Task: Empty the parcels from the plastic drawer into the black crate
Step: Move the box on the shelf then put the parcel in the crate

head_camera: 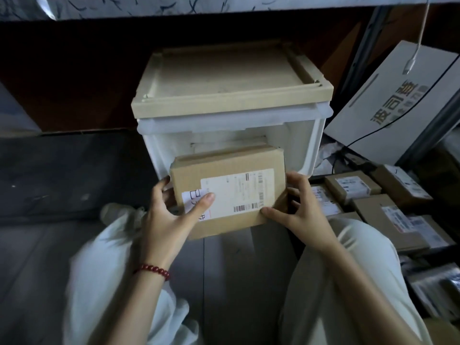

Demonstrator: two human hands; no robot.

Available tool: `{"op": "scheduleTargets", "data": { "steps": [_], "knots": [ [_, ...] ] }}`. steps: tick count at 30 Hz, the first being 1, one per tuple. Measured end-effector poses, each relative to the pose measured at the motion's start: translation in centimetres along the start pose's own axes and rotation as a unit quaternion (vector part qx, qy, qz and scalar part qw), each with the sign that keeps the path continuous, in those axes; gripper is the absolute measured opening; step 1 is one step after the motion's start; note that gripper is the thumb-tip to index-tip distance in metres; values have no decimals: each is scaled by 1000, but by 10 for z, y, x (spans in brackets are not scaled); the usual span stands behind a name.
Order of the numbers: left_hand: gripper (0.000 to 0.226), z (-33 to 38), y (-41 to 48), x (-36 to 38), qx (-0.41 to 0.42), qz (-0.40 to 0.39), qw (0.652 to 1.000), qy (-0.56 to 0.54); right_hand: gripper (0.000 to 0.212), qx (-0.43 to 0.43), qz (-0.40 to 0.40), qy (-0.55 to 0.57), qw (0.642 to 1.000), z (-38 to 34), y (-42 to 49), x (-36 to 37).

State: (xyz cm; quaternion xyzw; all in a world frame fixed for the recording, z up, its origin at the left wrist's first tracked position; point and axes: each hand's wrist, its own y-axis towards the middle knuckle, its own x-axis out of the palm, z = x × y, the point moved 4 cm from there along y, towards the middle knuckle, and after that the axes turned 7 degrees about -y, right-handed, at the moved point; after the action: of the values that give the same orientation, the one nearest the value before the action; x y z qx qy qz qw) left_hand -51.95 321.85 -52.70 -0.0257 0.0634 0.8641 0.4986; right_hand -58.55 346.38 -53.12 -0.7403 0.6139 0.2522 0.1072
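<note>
- Right now my left hand [171, 215] and right hand [302, 207] hold one brown parcel [231, 170] between them, label side up and tilted toward me.
- On the left, my thumb lies flat across the white label [239, 190], and my other fingers curl round the parcel's left edge and go underneath, out of sight.
- On the right, my thumb presses the lower edge just beside the barcode. My fingers are bent against the right side, a little spread.
- The parcel sits in front of the pulled-out white plastic drawer [316, 145], overlapping its front wall. I cannot tell whether it touches the drawer.
- The drawer sticks out from under a beige cabinet top [224, 78].
- A red bead bracelet [154, 270] circles my left wrist.
- To my right, several more parcels [380, 212] lie packed side by side low down. What holds them I cannot make out.
- Behind those leans a big white carton [398, 103] with printed characters, and a white cable [420, 33] hangs over it.
</note>
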Motion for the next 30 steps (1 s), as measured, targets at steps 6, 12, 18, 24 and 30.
{"op": "scheduleTargets", "data": {
  "steps": [6,12,18,24,30],
  "knots": [
    [94,-2,-21,4,11,-5,1000,26,86,10,-8,45,999,-3,-9,7],
    [95,-3,-24,-3,-19,6,999,26,66,93,4,168,981,-7,-11,16],
    [82,-6,-18,-13,-35,22,999,19,60,121,10,139,983,-3,-7,25],
    [87,-10,-22,-12,-39,6,999,-4,61,177,5,131,976,15,0,21],
    [84,-14,-23,-11,-64,-58,996,21,50,182,-34,139,973,17,1,19]
  ]
}}
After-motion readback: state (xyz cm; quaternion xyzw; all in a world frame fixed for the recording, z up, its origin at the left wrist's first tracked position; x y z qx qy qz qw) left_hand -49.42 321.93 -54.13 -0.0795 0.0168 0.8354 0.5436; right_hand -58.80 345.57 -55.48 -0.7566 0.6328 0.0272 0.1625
